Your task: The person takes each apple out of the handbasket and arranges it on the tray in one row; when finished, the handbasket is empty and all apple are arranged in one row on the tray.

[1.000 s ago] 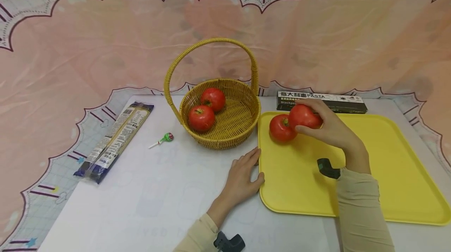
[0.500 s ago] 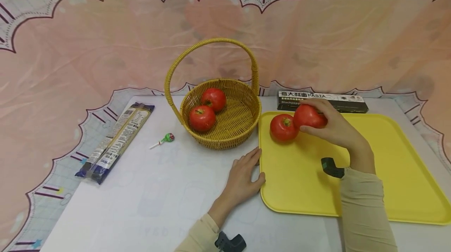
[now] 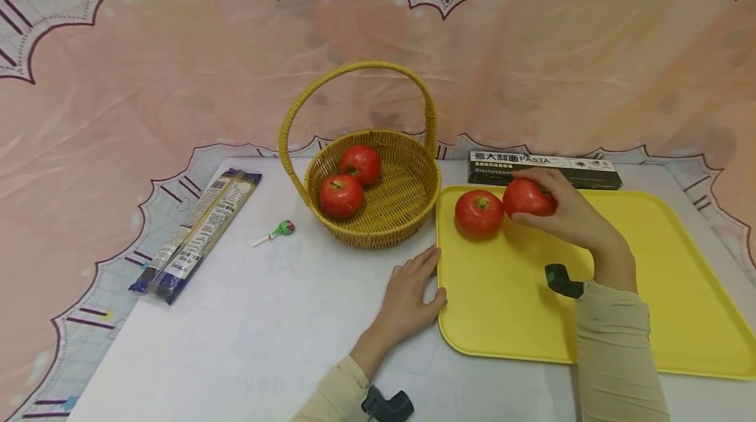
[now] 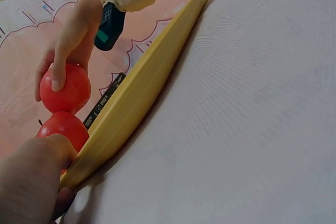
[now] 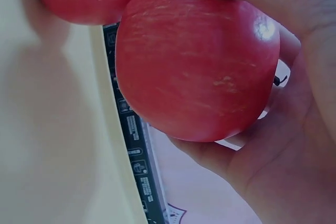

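Observation:
My right hand (image 3: pixel 569 215) holds a red apple (image 3: pixel 528 197) over the yellow tray (image 3: pixel 508 304), with thumb and fingers curled round it. Close up in the right wrist view, the held apple (image 5: pixel 197 61) has streaked skin and a short stem. Just left of it, a second apple (image 3: pixel 479 213) sits at the tray's back left corner. My left hand (image 3: pixel 404 304) grips the tray's left rim, and in the left wrist view its thumb (image 4: pixel 60 148) shows above the rim.
Two apples (image 3: pixel 341 196) lie in a wicker basket (image 3: pixel 407 212) with a tall handle, left of the tray. A black pasta box (image 3: pixel 543 172) lies behind the tray. Farther left are a lollipop (image 3: pixel 283 228) and a long plastic packet (image 3: pixel 197 235).
My right hand has moved the held apple a little right and slightly toward me, away from the other apple on the tray. My left hand stays at the rim.

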Available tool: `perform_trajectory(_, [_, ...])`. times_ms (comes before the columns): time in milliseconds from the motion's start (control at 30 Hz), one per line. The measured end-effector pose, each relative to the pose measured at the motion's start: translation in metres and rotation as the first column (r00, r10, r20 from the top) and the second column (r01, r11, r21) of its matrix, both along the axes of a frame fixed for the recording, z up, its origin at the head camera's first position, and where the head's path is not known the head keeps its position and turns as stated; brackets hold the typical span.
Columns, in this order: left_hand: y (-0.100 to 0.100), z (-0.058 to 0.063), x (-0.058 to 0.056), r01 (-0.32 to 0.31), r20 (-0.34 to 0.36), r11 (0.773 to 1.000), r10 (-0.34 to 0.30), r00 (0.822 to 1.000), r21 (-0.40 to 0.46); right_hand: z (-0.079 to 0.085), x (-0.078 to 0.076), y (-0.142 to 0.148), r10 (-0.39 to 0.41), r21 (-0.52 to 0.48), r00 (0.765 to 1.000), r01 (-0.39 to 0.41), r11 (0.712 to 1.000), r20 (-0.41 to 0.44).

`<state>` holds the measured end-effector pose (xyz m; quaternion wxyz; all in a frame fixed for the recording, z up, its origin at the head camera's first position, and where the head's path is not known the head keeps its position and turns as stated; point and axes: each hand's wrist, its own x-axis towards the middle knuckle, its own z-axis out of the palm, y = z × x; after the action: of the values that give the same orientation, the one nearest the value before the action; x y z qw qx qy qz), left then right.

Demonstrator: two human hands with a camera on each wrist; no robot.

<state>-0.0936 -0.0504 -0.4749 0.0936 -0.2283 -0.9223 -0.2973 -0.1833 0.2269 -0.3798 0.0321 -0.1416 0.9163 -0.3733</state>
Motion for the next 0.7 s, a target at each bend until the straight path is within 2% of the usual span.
perform_trajectory(700, [-0.001,0.0,0.001,-0.003,-0.006,1.0,0.003,1.0,-0.002,-0.019,-0.008,0.004,0.001,0.075,1.0,-0.001,0.997,0.006])
